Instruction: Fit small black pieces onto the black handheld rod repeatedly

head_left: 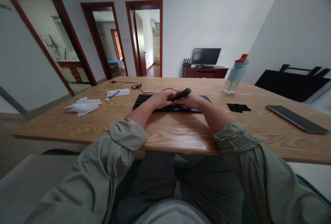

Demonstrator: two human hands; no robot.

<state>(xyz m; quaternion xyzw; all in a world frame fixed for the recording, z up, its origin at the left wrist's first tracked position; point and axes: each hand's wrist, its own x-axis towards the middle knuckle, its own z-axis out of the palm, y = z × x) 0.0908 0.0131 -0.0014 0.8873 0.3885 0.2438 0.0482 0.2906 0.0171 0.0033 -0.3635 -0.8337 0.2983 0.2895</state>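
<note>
A black keyboard (141, 100) lies crosswise on the table in front of me, with its cable behind it. My right hand (190, 99) is closed around a thick black pen-like tool (181, 94), tilted with its upper end to the right. What kind of tool it is, I cannot make out, and its lower end is hidden by my fingers. Close against it, my left hand (162, 99) rests over the middle of the keyboard with curled fingers; whatever they may hold is hidden. Both hands cover the keys beneath them.
Small black pieces, seemingly keycaps (238, 107), lie in a patch at right, near a dark flat device (296, 118). A water bottle (235, 75) stands behind them. At left are crumpled tissues (84, 106) and a blue stick (113, 95) on another tissue.
</note>
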